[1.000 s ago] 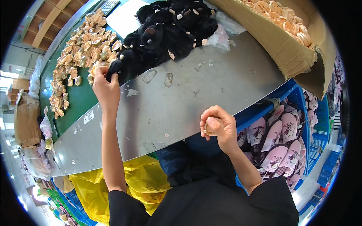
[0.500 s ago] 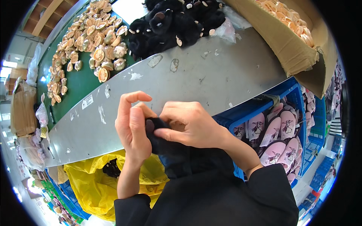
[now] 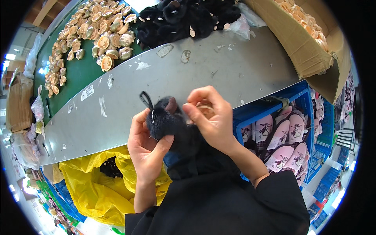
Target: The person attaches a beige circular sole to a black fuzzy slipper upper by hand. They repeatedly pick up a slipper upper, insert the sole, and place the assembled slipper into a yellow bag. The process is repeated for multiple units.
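My left hand (image 3: 145, 152) is wrapped round a small black furry plush piece (image 3: 164, 122). A brown ear (image 3: 171, 105) sticks up from the plush, a black cord loop (image 3: 146, 100) stands at its left side, and a short white strand hangs on the fur. Just right of the plush, my right hand (image 3: 216, 123) is closed with a tan, ring-like plastic piece (image 3: 206, 109) in its curled fingers. Its thumb and fingertips are close to the plush; whether they touch it I cannot tell. Both hands are over the near edge of the grey metal table (image 3: 145, 84).
Several black plush pieces (image 3: 192, 19) are heaped at the back, next to tan and gold plastic shells (image 3: 103, 41) on a green surface (image 3: 88, 70). A cardboard box (image 3: 297, 47) holds tan pieces. Below are a yellow bag (image 3: 94, 192) and a blue crate (image 3: 270, 105) of pink slippers (image 3: 282, 156).
The plush has come up into fuller view, its ear and cord loop now showing. My right hand has moved up and right, and the tan piece in it now shows.
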Demonstrator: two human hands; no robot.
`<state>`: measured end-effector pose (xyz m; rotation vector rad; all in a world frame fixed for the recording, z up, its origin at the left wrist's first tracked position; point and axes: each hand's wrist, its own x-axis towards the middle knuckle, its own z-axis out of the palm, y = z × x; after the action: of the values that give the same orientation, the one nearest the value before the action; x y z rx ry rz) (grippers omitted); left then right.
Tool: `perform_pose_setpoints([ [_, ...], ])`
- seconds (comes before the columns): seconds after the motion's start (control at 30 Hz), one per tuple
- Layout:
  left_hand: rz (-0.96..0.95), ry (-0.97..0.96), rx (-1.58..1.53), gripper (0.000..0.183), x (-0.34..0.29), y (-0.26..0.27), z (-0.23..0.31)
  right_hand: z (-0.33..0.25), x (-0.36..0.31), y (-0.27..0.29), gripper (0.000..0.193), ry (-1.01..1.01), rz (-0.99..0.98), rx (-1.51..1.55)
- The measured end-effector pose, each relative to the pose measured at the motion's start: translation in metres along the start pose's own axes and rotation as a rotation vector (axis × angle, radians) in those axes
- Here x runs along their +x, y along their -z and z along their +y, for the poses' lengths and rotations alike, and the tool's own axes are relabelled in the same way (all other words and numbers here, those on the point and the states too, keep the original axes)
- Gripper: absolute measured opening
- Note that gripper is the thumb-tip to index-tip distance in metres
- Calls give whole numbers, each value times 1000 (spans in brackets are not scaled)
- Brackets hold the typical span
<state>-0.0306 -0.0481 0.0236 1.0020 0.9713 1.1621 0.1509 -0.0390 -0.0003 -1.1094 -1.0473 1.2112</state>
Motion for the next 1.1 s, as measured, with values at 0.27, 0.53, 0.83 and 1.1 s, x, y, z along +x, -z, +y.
perform_pose_setpoints([
  [0.27, 39, 9, -16, 57, -6, -9, 2, -9, -6, 5, 17, -67, -248, 108],
  [0.53, 147, -125, 283, 44, -3, -10, -6, -4, -18, 14, 18, -120, -275, 359],
  [0.83, 263, -423, 574, 41, -6, 0, -11, -4, -25, 11, 16, -40, -203, 293],
  [1.1, -260, 222, -154, 85, -31, -1, -24, -10, -22, 1, 8, 390, -441, -274],
])
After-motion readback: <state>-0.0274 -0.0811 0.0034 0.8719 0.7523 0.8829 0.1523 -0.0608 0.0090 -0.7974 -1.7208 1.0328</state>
